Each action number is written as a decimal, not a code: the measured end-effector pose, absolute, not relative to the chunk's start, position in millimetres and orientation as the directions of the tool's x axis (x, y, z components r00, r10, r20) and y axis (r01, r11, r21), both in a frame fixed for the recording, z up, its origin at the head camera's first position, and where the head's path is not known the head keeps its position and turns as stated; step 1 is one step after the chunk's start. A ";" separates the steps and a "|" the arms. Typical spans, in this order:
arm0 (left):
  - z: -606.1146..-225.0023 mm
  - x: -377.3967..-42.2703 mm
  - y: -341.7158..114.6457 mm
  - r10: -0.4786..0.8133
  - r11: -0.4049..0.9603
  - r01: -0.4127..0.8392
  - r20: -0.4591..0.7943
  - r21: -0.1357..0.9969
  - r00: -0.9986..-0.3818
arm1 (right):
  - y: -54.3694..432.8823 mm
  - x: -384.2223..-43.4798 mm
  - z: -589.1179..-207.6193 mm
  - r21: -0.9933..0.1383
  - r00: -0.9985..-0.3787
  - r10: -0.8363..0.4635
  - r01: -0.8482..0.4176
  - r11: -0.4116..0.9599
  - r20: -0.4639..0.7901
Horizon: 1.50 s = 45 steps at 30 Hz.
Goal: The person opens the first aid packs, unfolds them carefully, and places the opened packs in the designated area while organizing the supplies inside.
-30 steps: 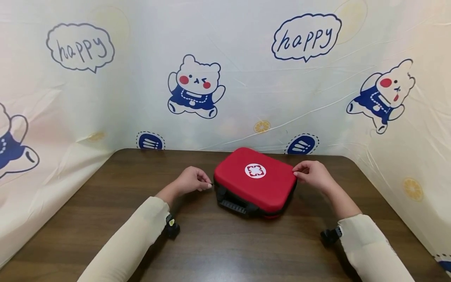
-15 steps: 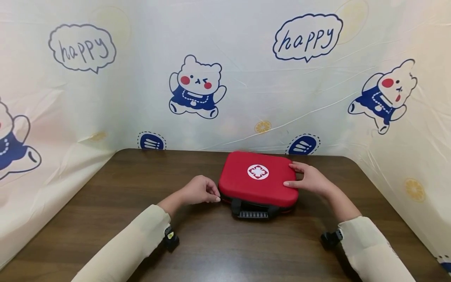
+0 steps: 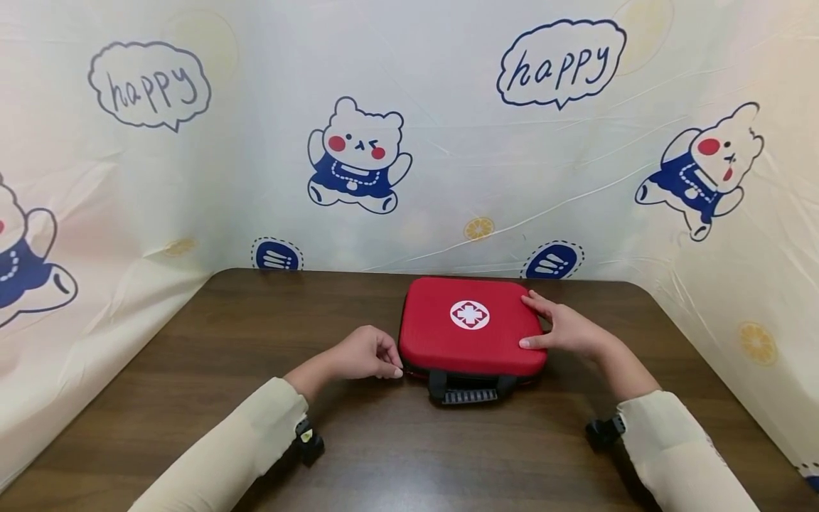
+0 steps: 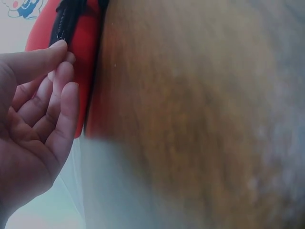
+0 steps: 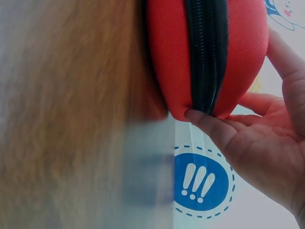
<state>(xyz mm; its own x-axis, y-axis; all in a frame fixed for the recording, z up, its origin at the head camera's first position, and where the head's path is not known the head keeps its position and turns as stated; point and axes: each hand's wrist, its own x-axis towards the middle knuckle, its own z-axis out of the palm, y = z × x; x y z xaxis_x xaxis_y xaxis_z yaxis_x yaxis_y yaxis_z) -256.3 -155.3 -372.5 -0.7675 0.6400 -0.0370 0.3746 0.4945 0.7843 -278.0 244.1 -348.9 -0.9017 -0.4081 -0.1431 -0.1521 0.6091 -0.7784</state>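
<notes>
A red first-aid case (image 3: 435,348) with a white cross badge on its lid lies closed on the table, its black handle (image 3: 470,396) toward me. My left hand (image 3: 365,353) is at its near left corner, thumb and forefinger pinching the zipper pull at the end of the black zipper (image 4: 63,21); the pull itself is mostly hidden by the fingertips. My right hand (image 3: 569,328) grips the right end. Its thumb lies on the lid, and in the right wrist view a finger (image 5: 214,129) reaches across the zipper band (image 5: 202,57) at the corner.
The brown wooden table (image 3: 397,455) ends at a back edge close behind the case. A patterned cloth (image 3: 448,142) with bears and lettering hangs behind and at both sides. Each wrist carries a small black camera, such as the left wrist camera (image 3: 310,444).
The case has turned so its handle side faces me, and shifted slightly right. My left hand moved nearer to me along with its corner; my right hand went from fingertips at a corner to gripping the end.
</notes>
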 end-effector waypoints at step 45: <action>-384.5 -326.6 -181.1 0.261 0.609 0.197 0.040 0.768 -0.964 | 251.3 -289.9 -354.0 -0.755 -0.939 -0.328 -0.141 0.641 -0.104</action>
